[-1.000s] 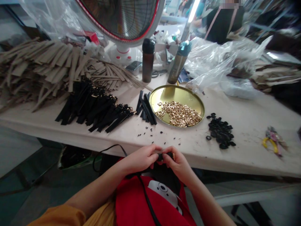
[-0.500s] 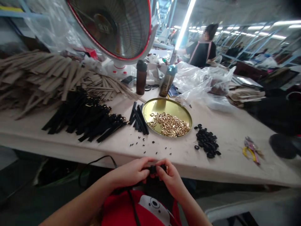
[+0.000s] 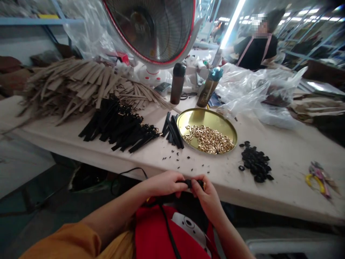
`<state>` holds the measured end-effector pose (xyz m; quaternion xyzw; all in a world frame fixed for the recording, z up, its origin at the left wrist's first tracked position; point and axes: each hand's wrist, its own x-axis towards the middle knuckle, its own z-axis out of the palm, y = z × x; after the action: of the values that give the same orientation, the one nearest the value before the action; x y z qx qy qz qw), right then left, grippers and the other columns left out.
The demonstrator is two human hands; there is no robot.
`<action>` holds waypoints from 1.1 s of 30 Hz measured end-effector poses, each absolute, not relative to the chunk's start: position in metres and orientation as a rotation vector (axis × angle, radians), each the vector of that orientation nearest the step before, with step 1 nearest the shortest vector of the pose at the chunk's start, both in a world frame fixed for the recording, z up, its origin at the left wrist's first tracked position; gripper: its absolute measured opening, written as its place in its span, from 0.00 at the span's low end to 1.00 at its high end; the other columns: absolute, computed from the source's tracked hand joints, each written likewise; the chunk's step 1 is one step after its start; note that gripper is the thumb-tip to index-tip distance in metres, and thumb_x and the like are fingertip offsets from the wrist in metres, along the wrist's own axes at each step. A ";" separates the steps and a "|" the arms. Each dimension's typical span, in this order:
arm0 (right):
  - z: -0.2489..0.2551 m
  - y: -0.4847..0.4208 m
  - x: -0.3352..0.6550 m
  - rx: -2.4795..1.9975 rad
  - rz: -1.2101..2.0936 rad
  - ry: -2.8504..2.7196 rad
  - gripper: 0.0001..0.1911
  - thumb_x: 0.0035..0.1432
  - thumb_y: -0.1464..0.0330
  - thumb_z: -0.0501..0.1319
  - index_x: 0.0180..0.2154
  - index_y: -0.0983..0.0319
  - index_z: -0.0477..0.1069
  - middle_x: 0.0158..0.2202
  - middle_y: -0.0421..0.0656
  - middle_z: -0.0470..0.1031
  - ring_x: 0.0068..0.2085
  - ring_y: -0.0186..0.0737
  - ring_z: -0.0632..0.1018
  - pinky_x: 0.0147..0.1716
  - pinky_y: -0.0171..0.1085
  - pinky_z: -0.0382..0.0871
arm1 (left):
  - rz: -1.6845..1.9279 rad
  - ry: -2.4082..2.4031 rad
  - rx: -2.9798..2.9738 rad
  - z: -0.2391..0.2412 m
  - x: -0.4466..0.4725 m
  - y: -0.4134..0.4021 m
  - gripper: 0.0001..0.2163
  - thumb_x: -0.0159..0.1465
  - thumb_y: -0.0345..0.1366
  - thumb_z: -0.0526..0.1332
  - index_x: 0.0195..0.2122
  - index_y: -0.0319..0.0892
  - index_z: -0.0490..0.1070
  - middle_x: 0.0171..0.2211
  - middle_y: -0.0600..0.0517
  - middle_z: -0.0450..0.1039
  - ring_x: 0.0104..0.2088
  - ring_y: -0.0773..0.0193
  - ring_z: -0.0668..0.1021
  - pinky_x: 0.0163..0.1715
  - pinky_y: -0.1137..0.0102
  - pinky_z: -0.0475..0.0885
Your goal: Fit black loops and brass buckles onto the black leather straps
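Both hands meet at the table's front edge around a black strap (image 3: pixel 188 183). My left hand (image 3: pixel 168 182) pinches its left part, thumb and fingers pressed together. On the right, my right hand (image 3: pixel 205 192) grips the other end, where a bit of gold-coloured metal shows by the fingers. Much of the strap is hidden by the fingers. Beyond the hands stands a round gold tray (image 3: pixel 194 114) with a heap of small gold buckles (image 3: pixel 212 140). Several flat black strips (image 3: pixel 174 131) lie against its left rim. Right of the tray is a pile of small black loops (image 3: pixel 256 163).
A bundle of black straps with gold buckles (image 3: pixel 118 126) lies left, before a large heap of beige strips (image 3: pixel 78 81). A fan (image 3: pixel 153 32) and two bottles (image 3: pixel 178 84) stand behind. Pliers (image 3: pixel 319 180) lie right. A person (image 3: pixel 257 50) is beyond the plastic bag (image 3: pixel 248 90).
The camera view has turned left, so everything sits further right in the picture. Both hands still hold the black strap, with little change in their grip.
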<state>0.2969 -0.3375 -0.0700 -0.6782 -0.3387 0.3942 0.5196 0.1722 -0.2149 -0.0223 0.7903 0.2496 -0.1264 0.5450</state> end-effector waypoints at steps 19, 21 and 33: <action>-0.055 -0.337 0.314 -1.590 1.164 -1.092 0.10 0.56 0.60 0.54 0.33 0.60 0.62 0.22 0.37 0.66 0.24 0.33 0.66 0.22 0.32 0.59 | -0.270 0.513 1.865 -0.021 0.170 -0.214 0.13 0.60 0.38 0.48 0.23 0.39 0.65 0.20 0.55 0.68 0.20 0.72 0.66 0.22 0.76 0.58; -0.057 -0.338 0.315 -1.576 1.163 -1.102 0.09 0.57 0.61 0.54 0.34 0.60 0.61 0.22 0.37 0.65 0.24 0.32 0.66 0.22 0.32 0.59 | -0.258 0.519 1.838 -0.027 0.172 -0.215 0.13 0.60 0.39 0.48 0.23 0.39 0.64 0.20 0.56 0.66 0.21 0.72 0.65 0.21 0.76 0.57; -0.055 -0.340 0.311 -1.547 1.177 -0.933 0.13 0.55 0.57 0.55 0.32 0.60 0.58 0.20 0.36 0.65 0.20 0.31 0.64 0.19 0.31 0.58 | -0.238 0.535 1.639 -0.031 0.171 -0.216 0.12 0.59 0.43 0.51 0.27 0.38 0.63 0.20 0.58 0.60 0.20 0.74 0.61 0.19 0.77 0.55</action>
<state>0.3112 -0.3400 -0.0548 -0.6322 -0.3814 0.4810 0.4728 0.1713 -0.2156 -0.0311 0.7200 0.2349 -0.1045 0.6446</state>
